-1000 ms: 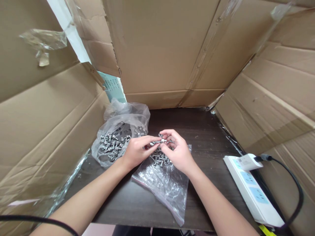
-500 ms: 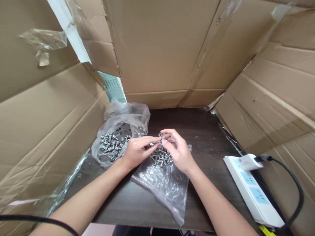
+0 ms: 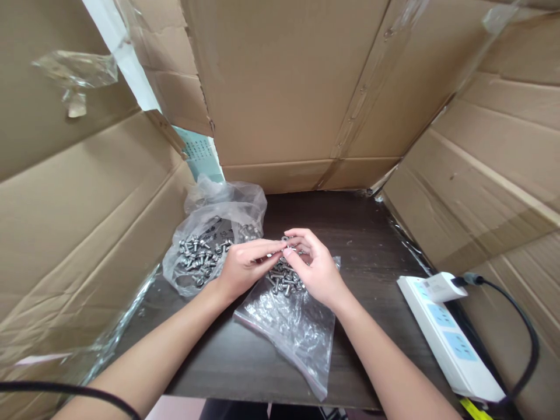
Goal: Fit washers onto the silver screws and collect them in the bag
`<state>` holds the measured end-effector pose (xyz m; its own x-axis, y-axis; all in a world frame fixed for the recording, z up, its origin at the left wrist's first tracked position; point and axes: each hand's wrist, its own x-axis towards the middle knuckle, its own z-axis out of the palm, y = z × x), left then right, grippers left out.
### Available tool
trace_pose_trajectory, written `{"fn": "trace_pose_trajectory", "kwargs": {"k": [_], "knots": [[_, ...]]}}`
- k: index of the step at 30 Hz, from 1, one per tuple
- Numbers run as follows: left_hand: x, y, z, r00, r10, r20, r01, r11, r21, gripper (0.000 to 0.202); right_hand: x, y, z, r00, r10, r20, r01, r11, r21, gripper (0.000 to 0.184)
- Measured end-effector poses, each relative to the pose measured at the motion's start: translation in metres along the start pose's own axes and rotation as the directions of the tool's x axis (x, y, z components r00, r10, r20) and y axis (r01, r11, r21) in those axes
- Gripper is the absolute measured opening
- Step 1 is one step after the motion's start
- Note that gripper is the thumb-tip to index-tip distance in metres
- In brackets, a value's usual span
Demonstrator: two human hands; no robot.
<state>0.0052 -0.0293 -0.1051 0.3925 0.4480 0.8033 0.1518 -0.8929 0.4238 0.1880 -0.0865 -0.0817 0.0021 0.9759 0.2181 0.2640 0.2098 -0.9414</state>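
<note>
My left hand [image 3: 242, 265] is closed in a pinch, with a shiny metal bolt [image 3: 269, 255] partly showing between thumb and fingers. Its fingertips meet those of my right hand [image 3: 315, 263], whose thumb and forefinger press together on a small part that they mostly hide. A small washer [image 3: 285, 238] shows by the right fingertips. Beneath both hands, a pile of metal bolts [image 3: 286, 283] rests on a flat clear zip bag [image 3: 293, 332]. To the left stands an open, crumpled plastic bag [image 3: 245, 198] holding many more bolts [image 3: 199, 259].
Cardboard walls [image 3: 297, 87] enclose the dark wooden table [image 3: 363, 233] at the back and sides. At right lies a white power strip [image 3: 450, 338] with a plugged-in adapter [image 3: 440, 287] and black cable [image 3: 525, 326]. Another black cable [image 3: 65, 389] crosses the lower left.
My right thumb and fingertips have shifted slightly up and left, closing in on the left fingertips. The bags and the pile of bolts stay where they were.
</note>
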Motion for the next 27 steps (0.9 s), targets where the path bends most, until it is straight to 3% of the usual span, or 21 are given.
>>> {"fn": "trace_pose_trajectory", "kwargs": {"k": [5, 12, 16, 18, 21, 27], "knots": [[0.0008, 0.0000, 0.0012, 0.990, -0.143, 0.009, 0.144, 0.988, -0.063, 0.018, 0.0010, -0.0029, 0.0011, 0.999, 0.014, -0.041, -0.014, 1.000, 0.017, 0.029], [0.0019, 0.0018, 0.0049, 0.939, -0.337, 0.064, 0.343, 0.911, -0.228, 0.016, 0.0018, -0.0034, -0.0015, 0.998, 0.047, -0.046, -0.044, 0.997, 0.064, 0.026], [0.0025, 0.0053, 0.0033, 0.900, -0.426, 0.089, 0.435, 0.869, -0.237, 0.031, 0.0016, -0.0047, -0.0023, 0.997, 0.068, -0.036, -0.064, 0.993, 0.097, 0.033], [0.0025, 0.0074, 0.0026, 0.896, -0.435, 0.084, 0.443, 0.872, -0.210, 0.040, 0.0020, -0.0038, -0.0019, 0.996, 0.084, -0.024, -0.081, 0.990, 0.115, 0.038], [0.0017, 0.0092, 0.0029, 0.924, -0.379, 0.056, 0.383, 0.907, -0.176, 0.043, 0.0025, -0.0009, -0.0007, 0.994, 0.108, 0.013, -0.108, 0.984, 0.142, 0.038], [0.0018, 0.0085, 0.0031, 0.951, -0.310, -0.007, 0.306, 0.939, -0.158, 0.044, 0.0011, 0.0012, 0.0004, 0.998, 0.056, 0.011, -0.057, 0.990, 0.128, 0.041]]}}
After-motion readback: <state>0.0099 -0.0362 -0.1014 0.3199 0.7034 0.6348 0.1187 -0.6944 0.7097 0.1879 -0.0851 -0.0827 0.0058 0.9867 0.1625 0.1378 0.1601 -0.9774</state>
